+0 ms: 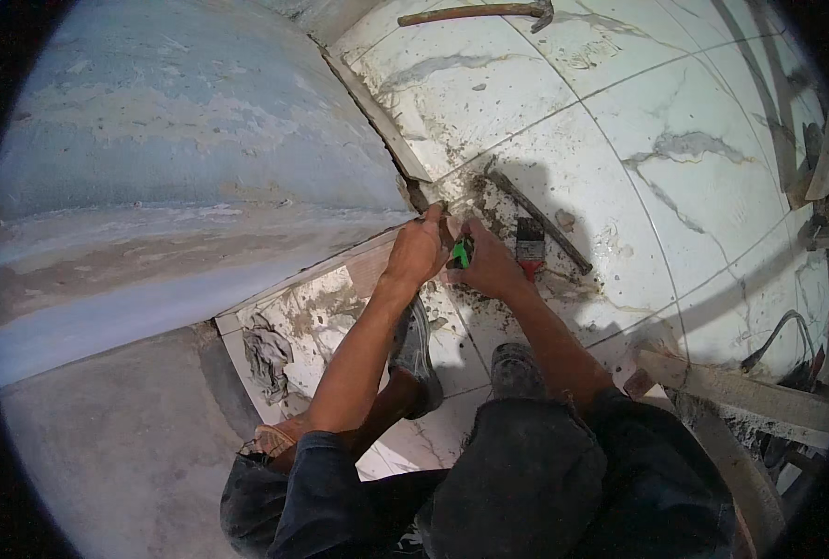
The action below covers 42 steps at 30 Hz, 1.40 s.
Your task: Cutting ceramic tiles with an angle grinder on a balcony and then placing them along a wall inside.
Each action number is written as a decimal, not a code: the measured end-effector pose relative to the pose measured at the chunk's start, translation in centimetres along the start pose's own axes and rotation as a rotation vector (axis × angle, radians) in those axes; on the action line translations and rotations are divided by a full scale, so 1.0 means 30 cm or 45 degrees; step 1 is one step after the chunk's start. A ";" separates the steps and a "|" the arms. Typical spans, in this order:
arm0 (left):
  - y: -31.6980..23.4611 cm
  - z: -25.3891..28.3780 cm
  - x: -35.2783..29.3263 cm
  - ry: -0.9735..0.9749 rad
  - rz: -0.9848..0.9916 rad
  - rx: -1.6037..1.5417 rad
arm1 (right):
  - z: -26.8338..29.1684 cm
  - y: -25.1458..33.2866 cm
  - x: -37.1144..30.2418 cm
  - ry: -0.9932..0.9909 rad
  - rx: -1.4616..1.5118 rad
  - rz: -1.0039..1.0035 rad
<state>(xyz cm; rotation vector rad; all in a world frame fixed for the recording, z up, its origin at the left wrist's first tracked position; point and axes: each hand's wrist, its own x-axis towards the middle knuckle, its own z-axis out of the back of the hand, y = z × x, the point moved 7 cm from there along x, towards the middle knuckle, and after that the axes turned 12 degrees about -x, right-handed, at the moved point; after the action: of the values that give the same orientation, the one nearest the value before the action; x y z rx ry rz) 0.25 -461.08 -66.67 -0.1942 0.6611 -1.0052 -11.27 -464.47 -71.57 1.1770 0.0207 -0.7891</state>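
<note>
At the outer corner of the wall's base, my left hand [417, 247] is closed, its fingertips pressed together close to the floor. Whatever it pinches is hidden. Just right of it, my right hand [491, 265] grips a small green-and-black tool [462, 252]. My fingers cover most of that tool, so its kind does not show. Thin tile skirting [377, 110] runs along the wall's foot beyond the corner. A dark metal bar-like tool [543, 222] lies on the floor beyond my right hand. Beside it rests a paintbrush [530, 244] with dark bristles and a red part.
A wood-handled hammer [475, 13] lies at the far edge. Dust and crumbs cover the marbled floor tiles [610, 140] around the corner. A crumpled grey rag [267, 356] sits at left, below the blue wall [209, 130]. Wooden boards [740, 396] pile up at right.
</note>
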 end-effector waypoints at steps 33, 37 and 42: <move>-0.011 -0.007 0.019 -0.021 0.009 -0.411 | -0.064 -0.075 -0.224 0.313 0.327 -0.125; -0.015 -0.003 0.019 -0.095 -0.062 -0.342 | -0.047 -0.182 -0.369 0.467 0.348 -0.175; -0.046 0.009 0.002 -0.081 0.052 -0.492 | 0.003 -0.259 -0.454 0.600 0.534 -0.329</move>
<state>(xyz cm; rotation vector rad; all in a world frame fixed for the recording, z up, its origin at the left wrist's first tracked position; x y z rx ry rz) -0.55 -461.92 -65.88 -0.5463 0.7942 -0.8214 -25.69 -458.36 -72.31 1.7658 0.4211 -0.7427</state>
